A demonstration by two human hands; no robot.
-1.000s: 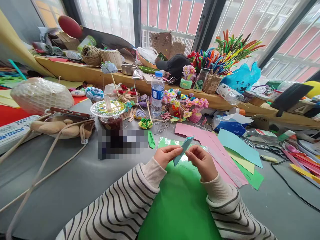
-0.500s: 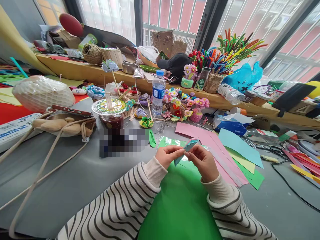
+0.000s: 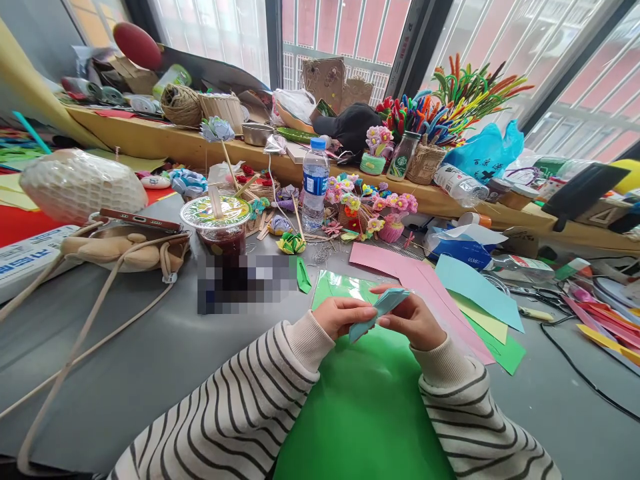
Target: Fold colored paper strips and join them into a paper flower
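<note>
A small folded piece of light blue paper [image 3: 383, 309] is held up between my two hands, over a green sheet [image 3: 370, 400]. My left hand [image 3: 345, 316] pinches its left, lower part between thumb and fingers. On the other side my right hand [image 3: 413, 321] grips it, thumb in front and fingers behind its upper right end. Part of the paper is covered by my fingers. Just beyond my hands lies a clear plastic sleeve [image 3: 334, 283] on the green sheet. To the right are a pink sheet [image 3: 425, 287] and a loose light blue sheet [image 3: 477, 293].
A lidded drink cup [image 3: 220, 230], a water bottle [image 3: 315, 183] and paper flowers stand beyond my hands. At left lies a bag [image 3: 125, 250] with long straps. Scissors [image 3: 545, 293] and a black cable [image 3: 585, 373] are on the right. A cluttered wooden ledge [image 3: 280, 163] runs along the back.
The folded blue paper has tilted so more of its broad face shows. My right hand has shifted slightly right and down, its fingers now extended behind the paper.
</note>
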